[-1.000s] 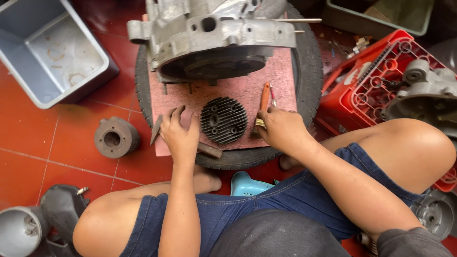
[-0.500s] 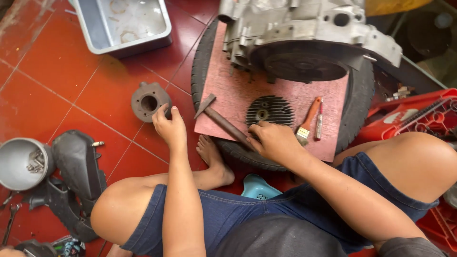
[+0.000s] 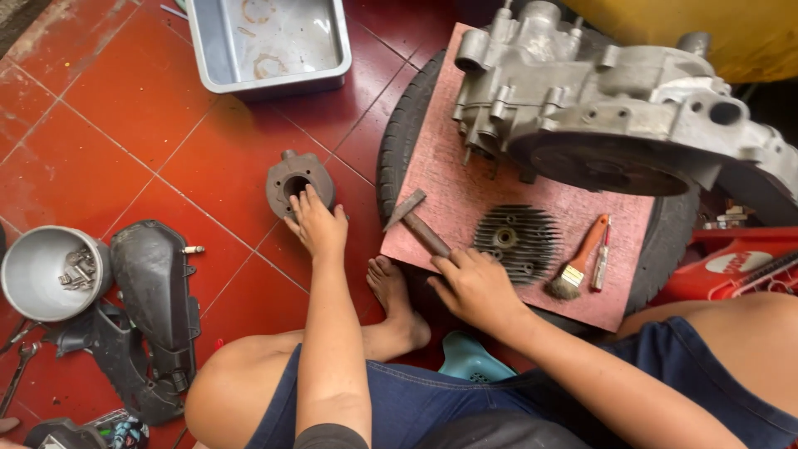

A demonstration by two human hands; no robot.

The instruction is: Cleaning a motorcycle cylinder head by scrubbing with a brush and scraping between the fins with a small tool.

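left hand (image 3: pixel 317 226) has reached the cylinder (image 3: pixel 295 179); right hand (image 3: pixel 475 288) beside chisel (image 3: pixel 418 224).

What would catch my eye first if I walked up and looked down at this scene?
Probably the big grey engine casing, sitting on a reddish board laid over a tyre at upper right. Below it lie a round finned cylinder head and an orange-handled brush, beside the right hand. The left hand reaches to a grey engine cylinder on the red tile floor.
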